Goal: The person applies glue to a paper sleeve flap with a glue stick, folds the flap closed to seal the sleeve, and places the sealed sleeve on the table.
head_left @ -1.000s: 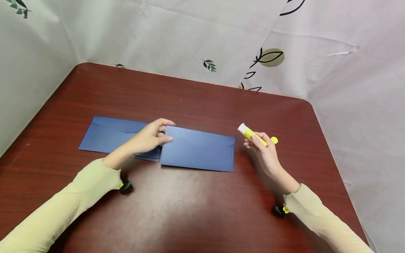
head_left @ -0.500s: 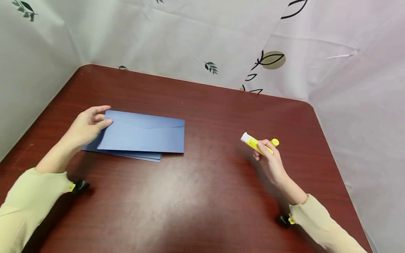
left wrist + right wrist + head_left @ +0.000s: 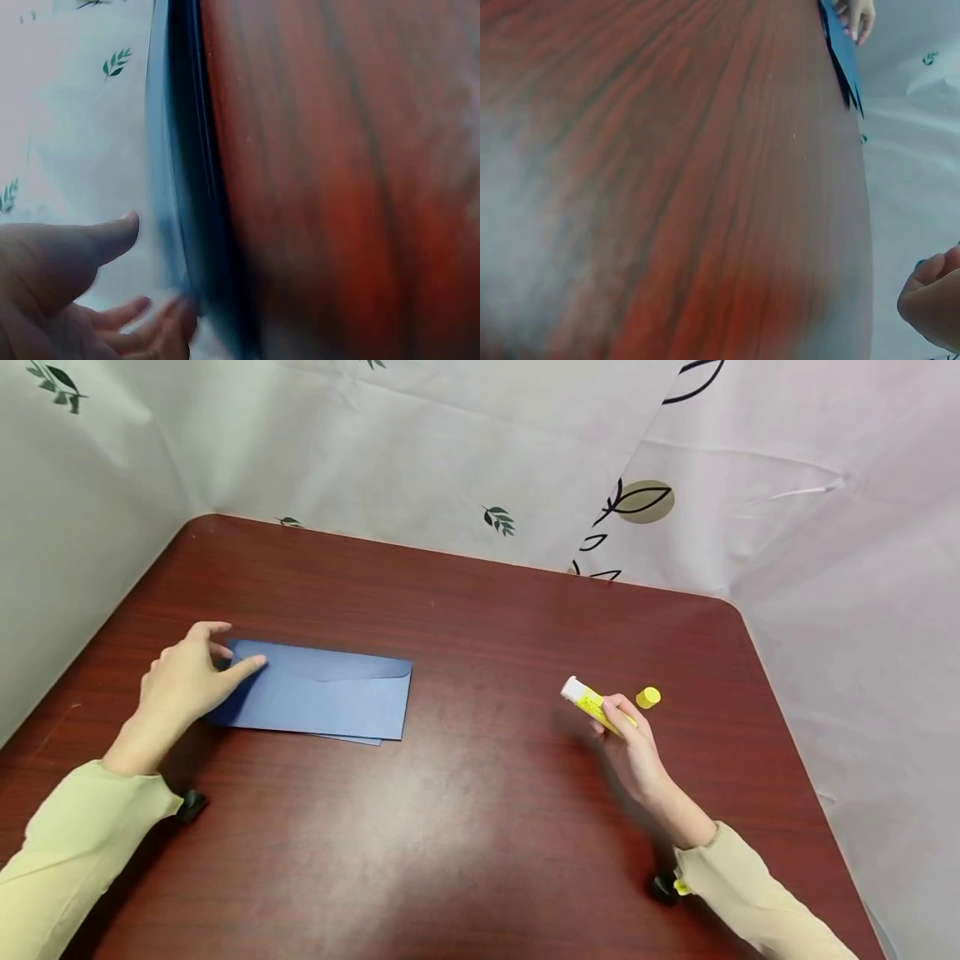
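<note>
At the left end of a blue envelope (image 3: 337, 697) is my left hand (image 3: 180, 681), its thumb spread away from its fingers. The envelope lies flap side up over other blue envelopes, whose lower edge (image 3: 360, 741) peeks out. In the left wrist view the thumb (image 3: 112, 236) is apart from the blurred envelope edge (image 3: 166, 180), while a fingertip is close to it. On the right, my right hand (image 3: 633, 747) grips a yellow glue stick (image 3: 592, 703), uncapped, its white end pointing up and left. The right wrist view does not show the glue stick.
A small yellow cap (image 3: 648, 697) stands on the table just beyond the right hand. The dark red wooden table (image 3: 465, 827) has rounded far corners. Pale cloth (image 3: 420, 452) with leaf prints hangs behind it and along both sides.
My left hand has carried the envelope from the middle leftward onto the other envelopes, lowered it and loosened its hold. The right hand still holds the glue stick, with only small shifts.
</note>
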A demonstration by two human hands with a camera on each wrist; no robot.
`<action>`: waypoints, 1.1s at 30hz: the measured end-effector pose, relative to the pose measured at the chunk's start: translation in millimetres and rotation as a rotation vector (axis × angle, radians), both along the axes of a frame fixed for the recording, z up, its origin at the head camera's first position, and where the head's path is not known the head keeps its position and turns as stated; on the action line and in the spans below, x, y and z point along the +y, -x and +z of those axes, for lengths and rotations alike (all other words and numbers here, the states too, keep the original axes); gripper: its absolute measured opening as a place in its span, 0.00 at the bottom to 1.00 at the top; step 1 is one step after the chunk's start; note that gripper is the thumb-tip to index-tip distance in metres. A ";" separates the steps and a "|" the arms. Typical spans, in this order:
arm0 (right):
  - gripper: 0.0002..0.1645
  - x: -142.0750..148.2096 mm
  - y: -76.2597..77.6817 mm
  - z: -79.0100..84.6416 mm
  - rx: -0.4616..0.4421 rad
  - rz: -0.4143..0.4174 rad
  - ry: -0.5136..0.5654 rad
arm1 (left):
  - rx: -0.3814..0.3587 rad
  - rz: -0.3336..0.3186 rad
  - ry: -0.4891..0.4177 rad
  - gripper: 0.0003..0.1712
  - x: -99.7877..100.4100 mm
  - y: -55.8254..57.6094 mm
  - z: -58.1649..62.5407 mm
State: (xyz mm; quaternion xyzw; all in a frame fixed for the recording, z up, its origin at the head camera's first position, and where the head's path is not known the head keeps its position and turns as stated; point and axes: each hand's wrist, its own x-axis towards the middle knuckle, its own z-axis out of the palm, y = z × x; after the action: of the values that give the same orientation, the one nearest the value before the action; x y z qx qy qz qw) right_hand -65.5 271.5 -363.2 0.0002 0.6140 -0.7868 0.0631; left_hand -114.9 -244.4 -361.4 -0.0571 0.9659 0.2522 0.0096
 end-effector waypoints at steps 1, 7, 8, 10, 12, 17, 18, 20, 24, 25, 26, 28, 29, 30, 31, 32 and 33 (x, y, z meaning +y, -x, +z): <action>0.12 -0.6 0.2 -0.1 -0.002 0.000 0.000 | 0.001 0.007 0.032 0.44 2.2 -1.1 2.5; 0.14 -4.0 1.2 1.1 0.002 0.017 -0.001 | 0.109 -0.032 0.057 0.37 29.5 -4.3 15.5; 0.15 -4.8 1.5 1.2 0.003 0.022 -0.004 | 0.147 -0.045 0.033 0.35 37.3 -5.0 17.7; 0.17 -6.6 2.2 1.1 0.015 0.032 -0.012 | 0.234 -0.085 -0.038 0.29 54.9 -5.9 21.6; 0.18 -9.0 2.8 1.3 0.037 0.042 -0.021 | 0.320 -0.138 -0.120 0.23 75.0 -6.9 24.5; 0.18 -21.6 5.0 6.5 0.112 0.084 0.006 | 0.404 -0.300 -0.329 0.16 130.7 -10.7 30.8; 0.17 -25.4 5.6 8.3 0.126 0.097 0.020 | 0.390 -0.331 -0.365 0.16 142.2 -11.8 33.0; 0.16 -32.9 7.1 11.5 0.150 0.126 0.051 | 0.347 -0.391 -0.434 0.17 165.6 -13.2 37.3; 0.14 -49.3 9.9 18.5 0.186 0.180 0.096 | 0.246 -0.500 -0.533 0.21 206.9 -12.6 44.5; 0.14 -53.2 10.4 20.2 0.194 0.191 0.100 | 0.219 -0.519 -0.567 0.22 215.9 -11.9 45.3; 0.14 -56.8 10.8 21.8 0.204 0.200 0.101 | 0.185 -0.533 -0.606 0.22 224.3 -11.2 46.1; 0.14 -62.5 11.0 24.1 0.221 0.211 0.104 | 0.095 -0.546 -0.703 0.20 239.1 -11.1 47.3; 0.14 -64.3 10.6 24.7 0.228 0.215 0.107 | 0.045 -0.545 -0.760 0.20 245.4 -11.9 47.7; 0.15 -65.6 9.9 25.2 0.238 0.218 0.110 | -0.005 -0.537 -0.814 0.19 251.1 -13.2 48.0; 0.15 -66.3 9.1 25.5 0.246 0.218 0.113 | -0.054 -0.519 -0.863 0.18 256.0 -15.0 48.0; 0.15 -66.3 8.0 25.4 0.252 0.216 0.117 | -0.095 -0.501 -0.905 0.17 260.2 -16.9 47.7; 0.15 -65.9 6.7 25.4 0.257 0.211 0.117 | -0.129 -0.484 -0.945 0.16 263.7 -18.9 47.1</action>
State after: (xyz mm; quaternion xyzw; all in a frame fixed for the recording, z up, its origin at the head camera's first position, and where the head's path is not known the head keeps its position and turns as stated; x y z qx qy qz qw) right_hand -72.3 205.6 -337.8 -0.1686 0.5668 -0.8038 0.0660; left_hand -96.1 19.3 -314.3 0.1625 0.7300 0.6463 0.1515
